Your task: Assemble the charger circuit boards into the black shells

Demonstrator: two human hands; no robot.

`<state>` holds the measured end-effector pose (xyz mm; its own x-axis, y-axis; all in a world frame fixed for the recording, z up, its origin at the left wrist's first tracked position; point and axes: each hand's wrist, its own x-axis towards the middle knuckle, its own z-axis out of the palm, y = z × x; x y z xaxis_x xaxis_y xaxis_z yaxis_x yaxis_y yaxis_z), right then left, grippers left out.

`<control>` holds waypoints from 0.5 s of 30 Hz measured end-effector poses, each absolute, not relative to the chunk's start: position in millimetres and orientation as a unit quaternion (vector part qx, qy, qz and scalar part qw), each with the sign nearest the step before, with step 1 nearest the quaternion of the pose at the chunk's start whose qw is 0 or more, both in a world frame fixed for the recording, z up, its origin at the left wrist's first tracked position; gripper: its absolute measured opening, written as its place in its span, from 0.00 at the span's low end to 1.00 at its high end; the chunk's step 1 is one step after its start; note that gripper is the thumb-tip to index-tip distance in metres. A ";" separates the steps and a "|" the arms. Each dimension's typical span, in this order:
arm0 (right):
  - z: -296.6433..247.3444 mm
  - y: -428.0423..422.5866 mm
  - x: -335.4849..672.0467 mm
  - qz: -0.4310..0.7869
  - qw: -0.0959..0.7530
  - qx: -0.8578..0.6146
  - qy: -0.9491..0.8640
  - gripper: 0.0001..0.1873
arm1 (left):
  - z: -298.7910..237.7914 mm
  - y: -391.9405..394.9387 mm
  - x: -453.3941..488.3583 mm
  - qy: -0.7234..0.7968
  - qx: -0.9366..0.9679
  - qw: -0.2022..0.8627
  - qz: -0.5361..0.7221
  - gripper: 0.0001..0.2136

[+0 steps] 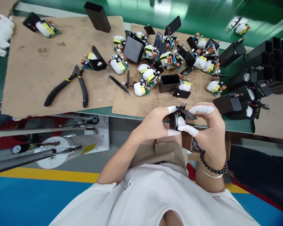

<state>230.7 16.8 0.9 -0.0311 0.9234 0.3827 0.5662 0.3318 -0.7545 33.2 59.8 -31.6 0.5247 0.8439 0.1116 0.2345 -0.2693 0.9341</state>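
Just past the table's front edge, my left hand (155, 123) grips a black plastic charger housing (172, 121) between thumb and fingers. White finger cots cover my fingertips. My right hand (208, 127) pinches at the same charger from the right, its thumb on the white-wrapped circuit part (180, 121) that shows in the housing's opening. A black end cap with plug prongs (186, 112) stands tilted away from the opening, close to my right index finger. How deep the circuit part sits inside is hidden by my fingers.
Several loose circuit boards with black caps (149, 75) lie on cardboard (96, 100). Pliers (76, 77) and tweezers (120, 85) rest to the left. Empty housings (277, 56) and part-filled ones (247, 110) stand at right. An upright housing (169, 83) is just beyond my hands.
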 end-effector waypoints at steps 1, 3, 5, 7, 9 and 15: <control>1.3 18.8 231.6 0.183 0.429 -0.539 -0.701 0.19 | -30.9 60.0 33.1 0.370 0.728 0.482 0.316 0.25; -1.1 20.6 232.5 0.144 0.421 -0.539 -0.715 0.17 | -29.8 60.2 33.2 0.373 0.723 0.488 0.316 0.27; -6.7 19.5 232.5 0.161 0.457 -0.528 -0.697 0.15 | -30.0 59.8 33.5 0.376 0.722 0.486 0.320 0.29; -12.9 16.2 232.1 0.230 0.529 -0.505 -0.642 0.13 | -31.6 59.2 33.7 0.378 0.722 0.481 0.324 0.29; -16.5 11.7 231.4 0.277 0.589 -0.498 -0.573 0.11 | -33.8 58.7 33.6 0.380 0.721 0.476 0.330 0.29; -6.7 -1.2 223.0 0.249 0.544 -0.541 -0.592 0.23 | -34.9 58.1 34.6 0.380 0.729 0.462 0.334 0.29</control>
<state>223.0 -1.2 -6.7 0.1762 0.9106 0.3740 0.3697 0.2908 -0.8824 34.6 58.1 -34.9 0.4888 0.8618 0.1356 0.2444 -0.2845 0.9270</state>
